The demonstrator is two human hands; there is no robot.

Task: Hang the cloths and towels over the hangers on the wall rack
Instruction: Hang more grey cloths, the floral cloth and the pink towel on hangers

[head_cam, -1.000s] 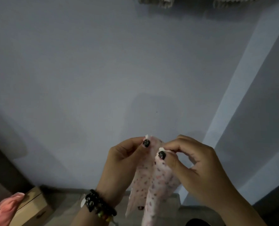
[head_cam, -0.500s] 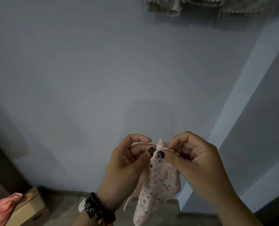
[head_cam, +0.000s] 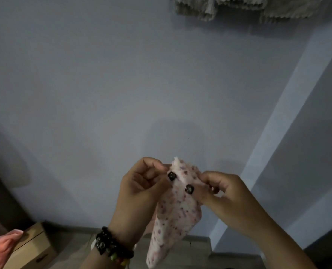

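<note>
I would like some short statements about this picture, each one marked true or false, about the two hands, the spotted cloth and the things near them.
1. Both hands pinch the top edge of the spotted cloth. True: the left hand and the right hand each hold it by thumb and fingers.
2. The spotted cloth already hangs on the wall. False: it hangs from the hands, in front of the wall.
3. Beige towels hang at the top of the view. True.
4. The beaded bracelet is on the right wrist. False: it is on the left wrist.
5. A cardboard box sits at the lower left, with a pink cloth beside it. True.
</note>
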